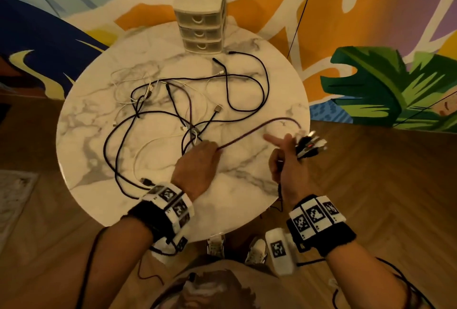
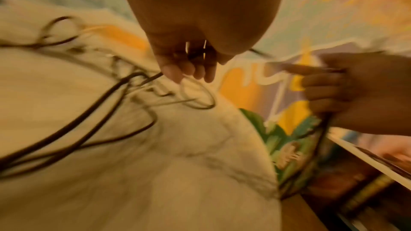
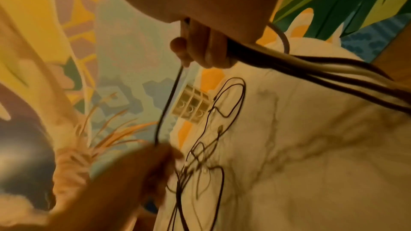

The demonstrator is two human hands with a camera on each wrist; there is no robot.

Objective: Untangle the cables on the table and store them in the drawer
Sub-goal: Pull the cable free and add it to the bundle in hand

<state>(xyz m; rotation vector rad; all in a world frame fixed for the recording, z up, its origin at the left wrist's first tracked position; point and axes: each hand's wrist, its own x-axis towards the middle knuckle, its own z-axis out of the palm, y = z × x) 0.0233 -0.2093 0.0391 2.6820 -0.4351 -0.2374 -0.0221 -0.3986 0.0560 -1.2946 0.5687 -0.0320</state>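
Observation:
A tangle of black and white cables [image 1: 173, 115] lies across the round marble table [image 1: 247, 180]. My left hand [image 1: 212, 150] pinches one dark cable [image 1: 249, 133] that arcs right over the table to my right hand [image 1: 284, 145]. The right hand grips a bundle of cable ends [image 1: 310, 145] with plugs sticking out and its index finger pointing left. In the right wrist view several black and white cables [image 3: 311, 69] trail from the right hand's fingers [image 3: 200, 46]. A small three-drawer unit [image 1: 201, 34] stands at the table's far edge, drawers closed.
The table's near right part [image 1: 247, 197] is bare marble. A painted mural wall [image 1: 371, 36] rises behind the table, with wooden floor [image 1: 371, 185] around it. My shoes [image 1: 257, 250] show under the near edge.

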